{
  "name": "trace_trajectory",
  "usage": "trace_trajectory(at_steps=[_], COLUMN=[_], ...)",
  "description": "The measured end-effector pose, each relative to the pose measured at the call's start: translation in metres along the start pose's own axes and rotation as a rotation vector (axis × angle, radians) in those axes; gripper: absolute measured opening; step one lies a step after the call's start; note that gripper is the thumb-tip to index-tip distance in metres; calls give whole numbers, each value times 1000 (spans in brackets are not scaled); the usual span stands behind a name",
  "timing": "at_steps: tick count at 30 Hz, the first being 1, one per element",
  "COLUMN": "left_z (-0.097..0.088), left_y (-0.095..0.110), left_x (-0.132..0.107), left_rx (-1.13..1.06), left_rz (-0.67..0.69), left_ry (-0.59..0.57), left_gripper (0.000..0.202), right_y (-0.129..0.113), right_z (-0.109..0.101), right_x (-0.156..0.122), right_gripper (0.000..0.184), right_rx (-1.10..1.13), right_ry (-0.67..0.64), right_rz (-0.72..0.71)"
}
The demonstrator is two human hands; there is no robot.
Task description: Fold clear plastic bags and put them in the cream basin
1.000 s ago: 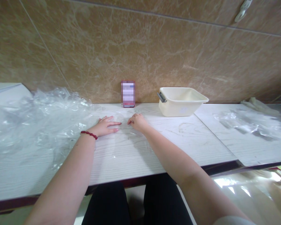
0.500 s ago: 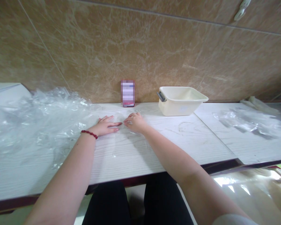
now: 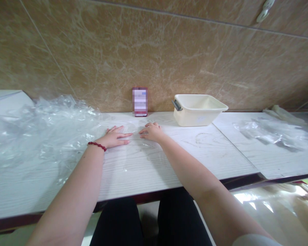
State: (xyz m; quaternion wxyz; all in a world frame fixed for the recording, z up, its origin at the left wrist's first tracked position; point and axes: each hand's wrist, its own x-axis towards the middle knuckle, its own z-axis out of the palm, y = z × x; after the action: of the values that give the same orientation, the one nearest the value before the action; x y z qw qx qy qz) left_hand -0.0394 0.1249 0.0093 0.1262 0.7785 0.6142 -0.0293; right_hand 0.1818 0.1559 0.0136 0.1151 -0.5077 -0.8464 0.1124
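Observation:
My left hand [image 3: 114, 137] lies flat on the white table [image 3: 149, 167], fingers stretched out and pointing right, a red bead bracelet [image 3: 97, 146] on its wrist. My right hand [image 3: 152, 132] rests just to its right, fingers curled and pressed down on a clear plastic sheet [image 3: 140, 147] that lies flat on the table under both hands. The sheet is nearly see-through and its edges are hard to make out.
A big heap of crumpled clear plastic [image 3: 38, 130] covers the table's left side. A cream plastic tub [image 3: 198, 109] and a small pink card [image 3: 140, 101] stand at the tiled wall. More clear plastic [image 3: 272, 135] lies on the right tabletop.
My right hand slid a little left toward the left hand, then back right and slightly farther from me. The left hand stayed flat in place.

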Motion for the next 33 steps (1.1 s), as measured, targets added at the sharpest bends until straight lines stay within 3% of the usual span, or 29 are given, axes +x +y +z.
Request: trace_trajectory(at_steps=[33], left_z=[1], left_y=[-8], left_x=[3], left_rx=[17], left_rz=[31], left_ry=[-15], left_gripper=[66], right_y=[18], right_z=[-5], right_x=[2], right_gripper=[29], right_rx=[-1], right_ry=[-2], right_rz=[54])
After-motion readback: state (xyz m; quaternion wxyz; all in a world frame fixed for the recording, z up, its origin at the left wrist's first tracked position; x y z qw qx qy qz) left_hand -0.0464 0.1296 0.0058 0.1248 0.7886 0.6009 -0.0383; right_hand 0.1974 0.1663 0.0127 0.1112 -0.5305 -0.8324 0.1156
